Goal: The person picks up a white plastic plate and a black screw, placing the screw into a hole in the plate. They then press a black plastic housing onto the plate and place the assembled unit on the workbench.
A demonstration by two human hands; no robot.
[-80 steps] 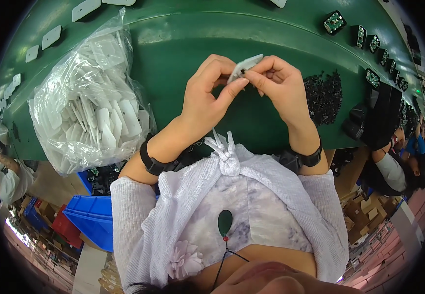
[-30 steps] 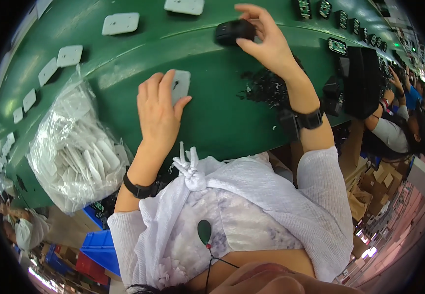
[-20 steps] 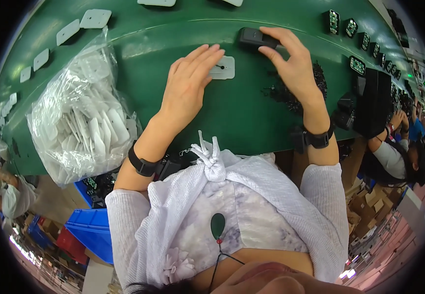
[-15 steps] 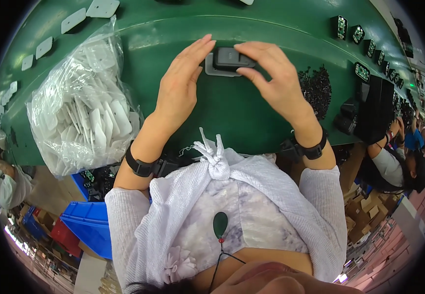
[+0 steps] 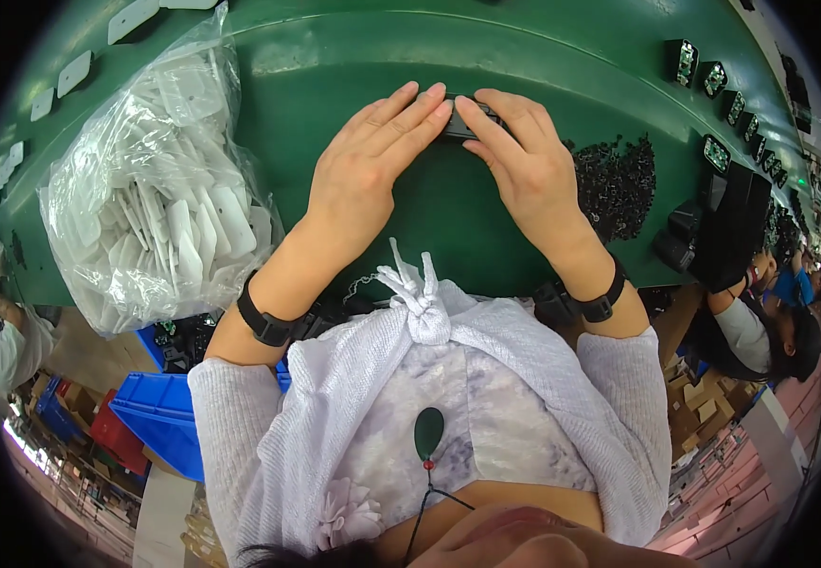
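- Case (image 5: 459, 129): black, squarish-edged; only part of its surface shows between and beside the fingers, the rest covered. Lies on the green table (image 5: 335, 57), well to the right of the bag (image 5: 136, 308), level with its upper half.
- Left hand (image 5: 363, 166): fingers straight, side by side, laid at the case's bag-side end; thumb hidden.
- Right hand (image 5: 529, 166): fingers slightly spread over the case's end away from the bag, thumb at the near edge. Whether it pinches or merely presses: cannot tell.
- Bag: clear plastic, crumpled, with white plates (image 5: 207, 241) inside.
- Small black parts (image 5: 616, 189): loose heap, farther right of the bag than the case.
- Open units (image 5: 683, 62): black shells, green boards showing, far right of the bag.
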